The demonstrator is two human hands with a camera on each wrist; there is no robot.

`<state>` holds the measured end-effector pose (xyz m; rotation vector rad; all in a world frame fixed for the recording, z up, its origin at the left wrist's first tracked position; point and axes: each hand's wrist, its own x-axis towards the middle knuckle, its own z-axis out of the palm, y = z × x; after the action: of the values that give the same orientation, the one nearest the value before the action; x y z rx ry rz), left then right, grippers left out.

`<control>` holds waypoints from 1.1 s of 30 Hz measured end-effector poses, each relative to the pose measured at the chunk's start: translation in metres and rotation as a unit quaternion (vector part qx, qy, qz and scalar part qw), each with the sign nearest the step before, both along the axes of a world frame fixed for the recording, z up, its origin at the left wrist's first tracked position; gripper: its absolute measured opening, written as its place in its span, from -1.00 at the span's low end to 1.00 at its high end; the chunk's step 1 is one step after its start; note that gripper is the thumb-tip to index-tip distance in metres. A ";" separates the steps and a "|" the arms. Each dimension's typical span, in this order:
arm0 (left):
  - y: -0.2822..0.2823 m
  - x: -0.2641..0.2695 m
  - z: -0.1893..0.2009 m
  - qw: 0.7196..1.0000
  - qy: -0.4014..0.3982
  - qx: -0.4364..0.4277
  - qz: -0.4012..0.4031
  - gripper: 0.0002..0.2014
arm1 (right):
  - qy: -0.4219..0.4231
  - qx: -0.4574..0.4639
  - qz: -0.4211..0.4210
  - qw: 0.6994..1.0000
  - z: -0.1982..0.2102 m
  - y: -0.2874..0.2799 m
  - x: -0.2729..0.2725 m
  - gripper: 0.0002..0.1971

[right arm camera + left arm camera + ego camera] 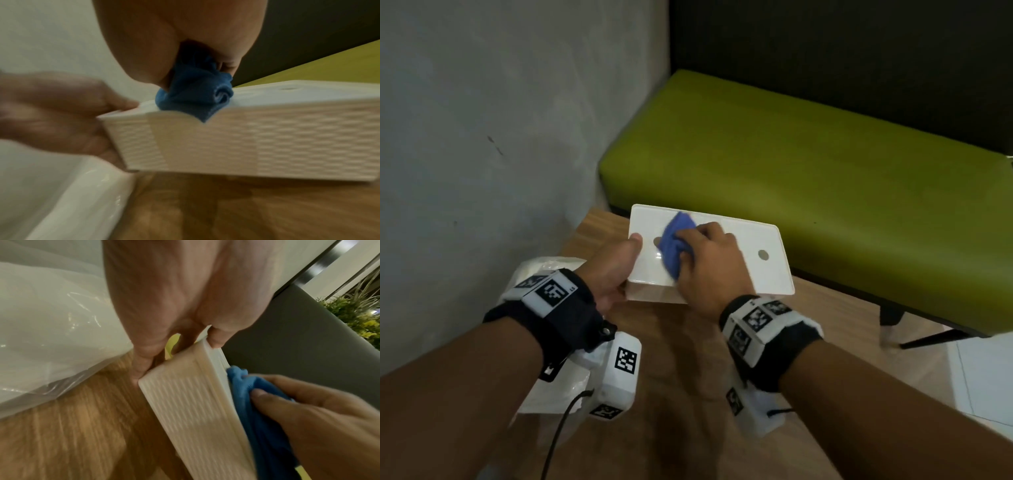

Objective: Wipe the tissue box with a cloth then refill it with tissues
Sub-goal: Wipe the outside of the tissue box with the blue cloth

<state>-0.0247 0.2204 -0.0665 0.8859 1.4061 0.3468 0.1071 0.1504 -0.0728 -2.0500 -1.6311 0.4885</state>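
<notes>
A white tissue box [739, 240] with ribbed sides [267, 138] is held a little above the wooden table, its flat face with two small round holes turned up. My left hand [616, 263] grips its left end, thumb on top and fingers underneath [144, 353]. My right hand [709, 260] holds a bunched blue cloth [674, 240] and presses it on the box's flat face near the left hole. The cloth [195, 92] hangs slightly over the near edge. The same cloth [257, 394] lies against the box in the left wrist view.
A clear plastic pack of white tissues [551, 274] lies on the wooden table [688, 359] at the left, under my left wrist. A green padded bench [808, 164] stands just behind the table. A grey wall [500, 120] closes the left side.
</notes>
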 end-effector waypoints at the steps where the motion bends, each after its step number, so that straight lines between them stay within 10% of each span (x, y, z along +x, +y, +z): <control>1: 0.000 0.000 0.000 1.000 -0.001 0.000 0.003 -0.66 | -0.007 0.008 0.010 1.000 0.002 -0.006 -0.008 -0.67; 15: 0.000 0.000 0.011 0.999 0.030 0.017 -0.039 -0.64 | -0.047 -0.126 -0.227 0.965 -0.017 -0.025 0.085 -0.63; 33: 0.001 -0.014 0.044 0.980 0.105 0.168 -0.028 -0.37 | -0.025 -0.225 -0.196 0.954 -0.006 -0.084 0.063 -0.81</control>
<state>-0.0382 0.2211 -0.0223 1.2654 1.5374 0.4673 0.1698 0.0667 -0.0790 -2.6596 -1.1600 0.7156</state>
